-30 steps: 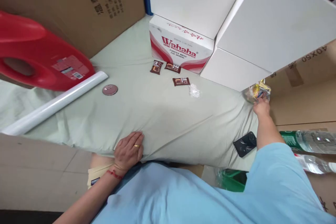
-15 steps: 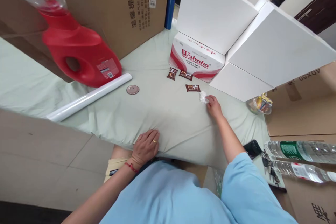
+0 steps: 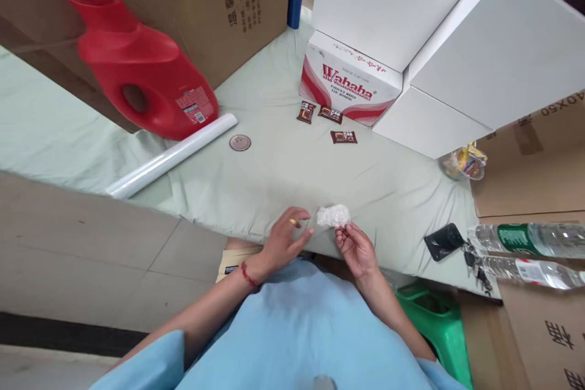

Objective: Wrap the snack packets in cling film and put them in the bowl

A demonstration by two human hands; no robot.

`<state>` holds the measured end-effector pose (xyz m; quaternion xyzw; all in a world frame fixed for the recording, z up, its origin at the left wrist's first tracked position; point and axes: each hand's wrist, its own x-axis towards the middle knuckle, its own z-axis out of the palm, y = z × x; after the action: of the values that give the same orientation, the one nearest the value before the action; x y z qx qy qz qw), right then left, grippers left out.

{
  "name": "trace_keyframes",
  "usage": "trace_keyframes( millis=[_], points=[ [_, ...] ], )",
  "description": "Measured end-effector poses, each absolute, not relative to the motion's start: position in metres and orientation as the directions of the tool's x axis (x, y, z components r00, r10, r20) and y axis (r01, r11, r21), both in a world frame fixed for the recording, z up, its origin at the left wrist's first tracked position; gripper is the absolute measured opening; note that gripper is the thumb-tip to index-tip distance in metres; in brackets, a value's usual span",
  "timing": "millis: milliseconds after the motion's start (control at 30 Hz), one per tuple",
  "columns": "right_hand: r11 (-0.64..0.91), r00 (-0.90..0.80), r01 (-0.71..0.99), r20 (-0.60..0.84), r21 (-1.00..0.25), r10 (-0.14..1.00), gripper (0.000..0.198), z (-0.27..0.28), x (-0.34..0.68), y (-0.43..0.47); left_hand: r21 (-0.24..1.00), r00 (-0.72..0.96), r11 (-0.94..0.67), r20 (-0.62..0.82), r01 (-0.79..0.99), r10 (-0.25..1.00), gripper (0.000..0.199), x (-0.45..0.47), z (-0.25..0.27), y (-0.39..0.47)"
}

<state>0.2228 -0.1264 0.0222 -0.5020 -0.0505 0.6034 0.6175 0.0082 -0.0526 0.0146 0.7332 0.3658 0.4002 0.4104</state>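
A small bundle of crinkled, see-through plastic wrap (image 3: 333,216) is held above the front of the cloth-covered table (image 3: 283,177). My right hand (image 3: 357,250) pinches its right end between thumb and fingertips. Whether anything lies inside the wrap, I cannot tell. Just left of the bundle, my left hand (image 3: 287,237) is open, thumb and fingers apart, and does not appear to touch it. Beyond my hands lie several small brown-wrapped snacks, among them a cocoa snack (image 3: 343,137). A round brownish disc (image 3: 240,142) is flat on the cloth to the left.
A red jug (image 3: 150,79) and a white roll (image 3: 173,155) are at left. At the back stand a Wahaba-style water carton (image 3: 350,82) and white boxes (image 3: 439,119). To the right are a tub of snacks (image 3: 465,163), a black phone-like item (image 3: 443,242), keys (image 3: 478,265) and bottles (image 3: 548,240).
My right hand has drawn the plastic bundle from beside the snacks to the table's front. My left hand has lifted off the cloth and opened near it. The view has tilted down.
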Motion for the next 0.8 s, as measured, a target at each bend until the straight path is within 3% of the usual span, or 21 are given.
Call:
trace_keyframes(
  millis=[133, 267, 400, 500, 667, 800],
  points=[
    [-0.256, 0.257, -0.611, -0.494, -0.749, 0.831, 0.032, 0.041, 0.217, -0.125, 0.955, 0.499, -0.289, 0.217, 0.070, 0.839, 0.049, 0.054, 0.019, -0.060],
    [-0.269, 0.270, -0.481, -0.433, -0.834, 0.860, 0.037, 0.048, 0.220, -0.118, 1.000, 0.507, -0.006, -0.010, 0.029, 0.862, 0.029, 0.066, 0.012, -0.056],
    [-0.295, 0.298, -0.473, -0.466, -0.830, 0.833, 0.044, 0.048, 0.236, -0.119, 0.986, 0.423, 0.163, -0.157, 0.021, 0.893, 0.035, 0.048, 0.010, -0.047],
    [-0.316, 0.309, -0.458, -0.482, -0.831, 0.820, 0.046, 0.046, 0.244, -0.122, 0.981, 0.380, 0.191, -0.185, 0.020, 0.907, 0.037, 0.042, 0.016, -0.046],
    [-0.325, 0.264, -0.354, -0.427, -0.877, 0.865, 0.042, 0.042, 0.232, -0.124, 0.981, 0.492, 0.183, -0.194, 0.071, 0.849, 0.034, 0.058, 0.026, -0.055],
    [-0.307, 0.257, -0.279, -0.378, -0.910, 0.889, 0.038, 0.040, 0.222, -0.121, 0.978, 0.463, 0.193, -0.206, 0.076, 0.862, 0.028, 0.063, 0.023, -0.056]
  ],
)
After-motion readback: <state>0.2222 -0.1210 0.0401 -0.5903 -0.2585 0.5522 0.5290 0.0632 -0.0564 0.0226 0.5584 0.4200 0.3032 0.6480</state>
